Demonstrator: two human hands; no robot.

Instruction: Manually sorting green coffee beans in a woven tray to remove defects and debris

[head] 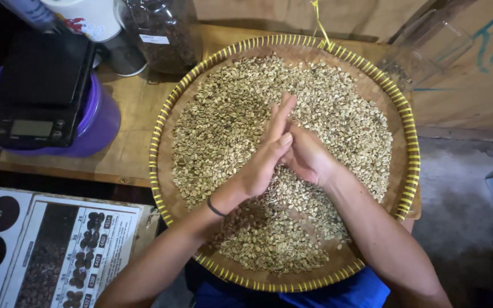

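A round woven tray (409, 131) with a yellow rim rests on my lap and against a wooden table. Pale green unroasted coffee beans (223, 131) cover most of it. Both hands meet over the middle of the tray. My left hand (266, 157) has its fingers straight and pressed against my right hand (306, 154), which lies low on the beans with its fingers hidden behind the left. Whether any beans are held between them cannot be seen. A dark band circles my left wrist.
A black digital scale (38, 91) sits on a purple tub (101, 120) at the left. A jar of dark beans (164, 34) and a clear glass container (423, 48) stand behind the tray. Printed colour charts (58, 251) lie at lower left.
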